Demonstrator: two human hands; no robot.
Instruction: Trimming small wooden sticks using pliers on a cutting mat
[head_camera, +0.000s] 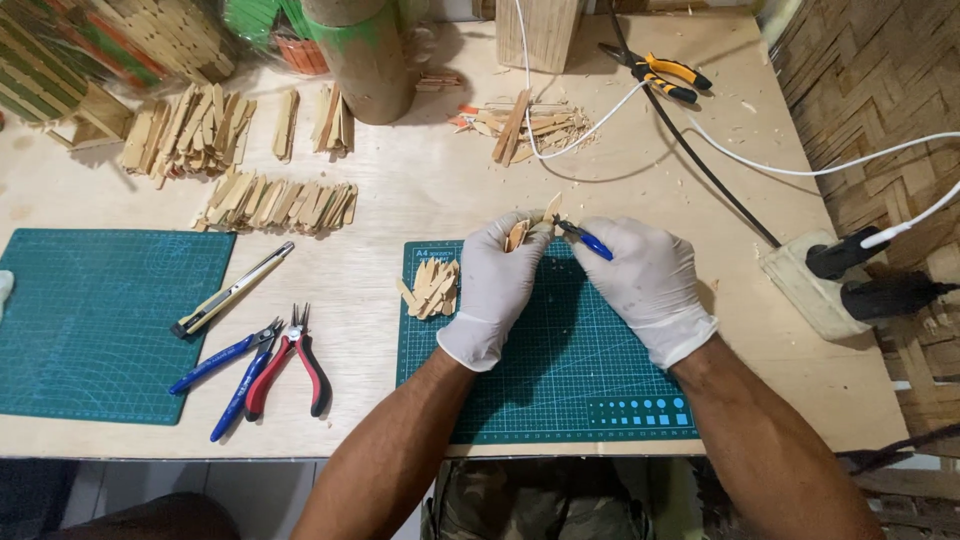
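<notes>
Wooden stick pieces (530, 228) sit pinched in the left hand (497, 283), held just above the top edge of the green cutting mat (560, 380) at the middle of the bench (420, 185). Both hands wear white gloves. The right hand (645, 278) is closed round a blue-handled cutter (582, 238), its tip meeting the wood between the two hands.

Pale plywood makes up the bench top, scattered with shavings. Woven bamboo panelling (880, 90) lines the wall on the right.

On the mat, just left of the left hand, lies a small heap of cut stick pieces (432, 288). A second cutting mat (100, 320) covers the left end. Between the mats rest a utility knife (232, 290), blue-handled pliers (228, 370) and red-handled pliers (290, 365), side by side.

Farther back, rows of stick pieces (280, 203) and a looser pile (190, 130) lie near a cardboard tube (368, 55). Another scatter of offcuts (525, 125) sits by a wooden block (540, 30), with orange-handled pliers (660, 75) beyond. A white cable (600, 120) and a black cable (700, 165) cross the bench behind the hands, running to a power strip (805, 285) at the right edge.
</notes>
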